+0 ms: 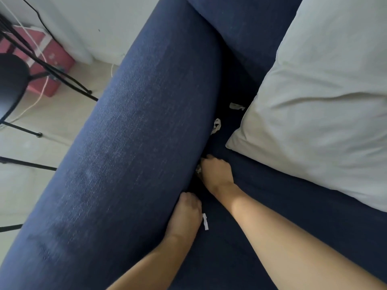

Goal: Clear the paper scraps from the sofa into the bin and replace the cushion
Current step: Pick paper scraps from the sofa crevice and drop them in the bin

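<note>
The navy sofa's armrest (134, 143) runs diagonally, with the seat (272, 197) to its right. My right hand (217, 172) reaches into the gap between them, fingers curled on a crumpled paper scrap (198, 169). Lower in the same gap is my left hand (186, 212), fingers bent down, with a white paper strip (205, 221) sticking out at its thumb side. Two more scraps lie farther up the gap: one (216, 125) against the armrest, one (236, 106) by the cushion's corner. The white cushion (324, 101) lies on the seat at the right.
Left of the sofa is pale floor (52, 122) with thin black stand legs (62, 80), a black round object (10, 80), a white cable (39, 95) and a red box (48, 59) by the wall. No bin is in view.
</note>
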`<action>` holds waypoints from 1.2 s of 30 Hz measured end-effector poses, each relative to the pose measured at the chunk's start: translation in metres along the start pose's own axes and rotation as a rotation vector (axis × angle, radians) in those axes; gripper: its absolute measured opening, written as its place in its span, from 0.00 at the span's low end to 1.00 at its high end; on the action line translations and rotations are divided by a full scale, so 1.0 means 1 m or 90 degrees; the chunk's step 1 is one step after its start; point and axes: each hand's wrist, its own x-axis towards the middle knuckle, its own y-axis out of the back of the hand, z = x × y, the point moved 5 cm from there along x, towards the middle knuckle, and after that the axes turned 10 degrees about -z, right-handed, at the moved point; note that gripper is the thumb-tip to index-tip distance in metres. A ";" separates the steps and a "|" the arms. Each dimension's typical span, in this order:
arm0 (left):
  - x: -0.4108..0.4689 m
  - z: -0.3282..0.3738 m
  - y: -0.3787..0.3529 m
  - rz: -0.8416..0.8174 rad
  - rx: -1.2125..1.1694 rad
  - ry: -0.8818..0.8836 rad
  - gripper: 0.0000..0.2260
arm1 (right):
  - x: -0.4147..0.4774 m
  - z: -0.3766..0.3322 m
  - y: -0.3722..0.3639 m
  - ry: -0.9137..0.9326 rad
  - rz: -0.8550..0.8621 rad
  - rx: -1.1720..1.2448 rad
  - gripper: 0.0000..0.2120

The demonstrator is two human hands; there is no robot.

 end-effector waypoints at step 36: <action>-0.261 -0.190 -0.329 0.366 -1.740 0.364 0.08 | -0.126 -0.370 0.063 0.263 -0.135 0.399 0.09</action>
